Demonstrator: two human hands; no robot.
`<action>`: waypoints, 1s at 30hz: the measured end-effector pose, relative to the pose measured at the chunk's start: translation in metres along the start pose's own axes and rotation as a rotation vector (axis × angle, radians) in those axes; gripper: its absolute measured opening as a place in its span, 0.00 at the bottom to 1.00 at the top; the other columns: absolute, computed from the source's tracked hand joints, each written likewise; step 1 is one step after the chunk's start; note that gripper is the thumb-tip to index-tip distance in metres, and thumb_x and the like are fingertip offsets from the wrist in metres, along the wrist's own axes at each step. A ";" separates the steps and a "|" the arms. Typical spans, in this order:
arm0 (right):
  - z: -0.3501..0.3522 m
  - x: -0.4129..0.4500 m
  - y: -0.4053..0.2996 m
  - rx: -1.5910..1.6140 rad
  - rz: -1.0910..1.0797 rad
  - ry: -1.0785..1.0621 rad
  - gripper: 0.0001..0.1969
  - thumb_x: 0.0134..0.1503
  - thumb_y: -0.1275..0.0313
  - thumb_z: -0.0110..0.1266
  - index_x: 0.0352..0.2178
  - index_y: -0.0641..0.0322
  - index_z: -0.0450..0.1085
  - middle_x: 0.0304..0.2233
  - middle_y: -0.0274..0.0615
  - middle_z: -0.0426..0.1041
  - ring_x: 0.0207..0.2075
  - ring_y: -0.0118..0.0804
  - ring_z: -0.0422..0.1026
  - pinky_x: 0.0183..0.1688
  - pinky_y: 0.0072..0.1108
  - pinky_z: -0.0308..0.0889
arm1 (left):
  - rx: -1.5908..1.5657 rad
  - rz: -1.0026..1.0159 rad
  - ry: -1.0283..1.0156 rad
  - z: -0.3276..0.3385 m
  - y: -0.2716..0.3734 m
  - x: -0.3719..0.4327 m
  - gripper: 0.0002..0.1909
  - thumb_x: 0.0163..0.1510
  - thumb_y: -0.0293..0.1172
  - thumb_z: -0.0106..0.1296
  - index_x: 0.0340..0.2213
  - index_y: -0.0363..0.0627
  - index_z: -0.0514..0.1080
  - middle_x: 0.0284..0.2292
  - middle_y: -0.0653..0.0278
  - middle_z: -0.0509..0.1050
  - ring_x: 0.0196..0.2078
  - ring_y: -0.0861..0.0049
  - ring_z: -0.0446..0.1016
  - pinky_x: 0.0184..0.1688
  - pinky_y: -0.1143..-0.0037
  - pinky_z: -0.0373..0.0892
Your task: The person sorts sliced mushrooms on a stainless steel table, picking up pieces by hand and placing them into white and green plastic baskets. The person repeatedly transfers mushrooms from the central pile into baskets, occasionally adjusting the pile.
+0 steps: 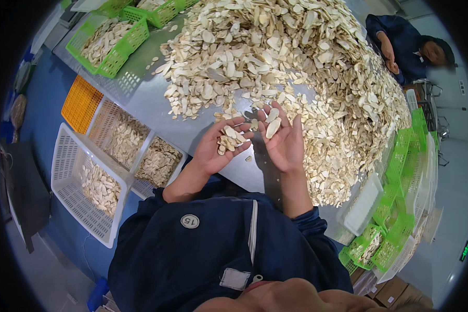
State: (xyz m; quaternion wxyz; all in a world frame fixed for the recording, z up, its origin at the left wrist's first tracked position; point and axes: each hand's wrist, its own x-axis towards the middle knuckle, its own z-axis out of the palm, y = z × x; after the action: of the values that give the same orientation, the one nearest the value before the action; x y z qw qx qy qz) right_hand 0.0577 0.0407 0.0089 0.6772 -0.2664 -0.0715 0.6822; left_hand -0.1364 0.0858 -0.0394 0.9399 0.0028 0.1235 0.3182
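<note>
My left hand (220, 146), palm up above the near part of the steel table (140, 101), holds several pale dried slices (231, 139) in its curled fingers. Beside it on the right, my right hand (282, 142) is turned palm up, with a couple of larger slices (273, 128) lying on its fingers. The fingertips of both hands are close together. Beyond them a large heap of dried slices (257, 50) spreads over the table and curves down along the right side. What kind of root or plant the slices are, I cannot tell.
A green basket of slices (140, 37) stands at the table's upper left. White crates (62, 171) with slices and an orange crate (80, 105) are at the left. Green baskets (397, 183) and a white tray (362, 204) line the right. A co-worker (403, 43) is at the upper right.
</note>
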 end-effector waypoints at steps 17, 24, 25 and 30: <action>0.005 -0.007 -0.007 -0.382 0.039 0.217 0.23 0.63 0.71 0.45 0.59 0.62 0.56 0.50 0.40 0.68 0.46 0.28 0.70 0.43 0.16 0.66 | -0.088 -0.078 -0.095 -0.003 -0.005 0.010 0.23 0.65 0.40 0.35 0.53 0.35 0.63 0.50 0.50 0.70 0.53 0.54 0.70 0.54 0.61 0.68; 0.010 -0.008 -0.003 -0.744 0.005 0.122 0.19 0.64 0.71 0.42 0.55 0.65 0.61 0.46 0.42 0.71 0.39 0.27 0.72 0.41 0.15 0.68 | -0.015 -0.062 -0.076 0.007 -0.007 0.007 0.24 0.65 0.41 0.36 0.54 0.36 0.61 0.52 0.52 0.68 0.54 0.59 0.69 0.58 0.63 0.64; 0.014 -0.009 -0.002 -0.854 0.025 0.091 0.18 0.64 0.71 0.42 0.54 0.65 0.62 0.45 0.42 0.72 0.39 0.27 0.72 0.40 0.15 0.68 | -0.030 -0.068 -0.073 0.010 -0.008 0.007 0.23 0.65 0.41 0.36 0.55 0.36 0.61 0.52 0.52 0.68 0.54 0.60 0.69 0.58 0.63 0.65; 0.034 -0.017 0.009 -1.340 0.016 -0.023 0.16 0.65 0.71 0.40 0.52 0.64 0.65 0.38 0.45 0.75 0.31 0.29 0.75 0.34 0.20 0.71 | -0.116 -0.088 -0.432 -0.016 -0.014 0.019 0.23 0.65 0.41 0.34 0.55 0.41 0.62 0.51 0.57 0.70 0.52 0.66 0.70 0.55 0.65 0.66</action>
State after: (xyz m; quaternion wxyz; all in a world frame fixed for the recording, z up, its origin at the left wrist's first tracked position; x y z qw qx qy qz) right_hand 0.0329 0.0326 0.0375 0.3594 -0.6225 -0.4850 0.4981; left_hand -0.1169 0.0847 -0.0608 0.9560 0.0115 -0.0993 0.2756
